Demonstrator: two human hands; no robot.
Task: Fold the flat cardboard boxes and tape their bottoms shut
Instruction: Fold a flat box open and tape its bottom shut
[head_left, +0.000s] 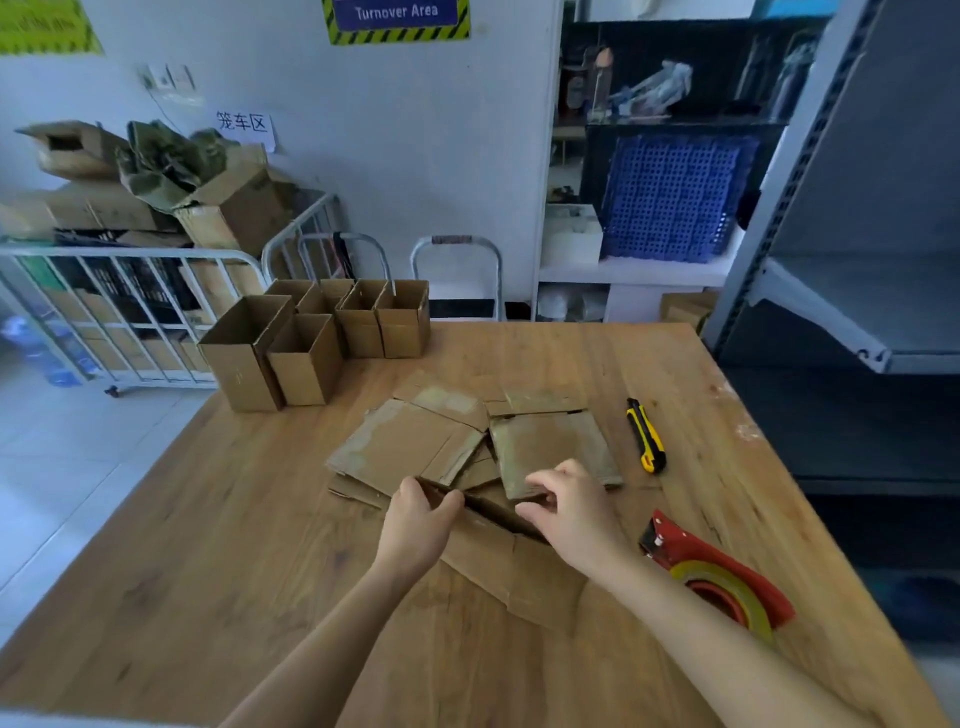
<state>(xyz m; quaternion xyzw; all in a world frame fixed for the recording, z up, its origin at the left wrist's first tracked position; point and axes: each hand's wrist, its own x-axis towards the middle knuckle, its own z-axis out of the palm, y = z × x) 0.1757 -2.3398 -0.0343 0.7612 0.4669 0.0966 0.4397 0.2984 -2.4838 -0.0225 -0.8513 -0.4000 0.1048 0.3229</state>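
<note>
Folded boxes (311, 343) upright on the table (208, 571), upper left, left hand (415, 525) at centre curled round the left end of a half-opened box (519, 571), flat boxes (410, 441) stacked just above it, right hand (571, 514) pinching that box's right end, knife (645, 435) and tape dispenser (727, 577) at right.

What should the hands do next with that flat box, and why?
Probably spread the flat box open into a square tube. The left hand and right hand each grip its upper edge, and only a narrow gap shows between its walls. The tape dispenser lies untouched nearby, so taping likely comes later.
</note>
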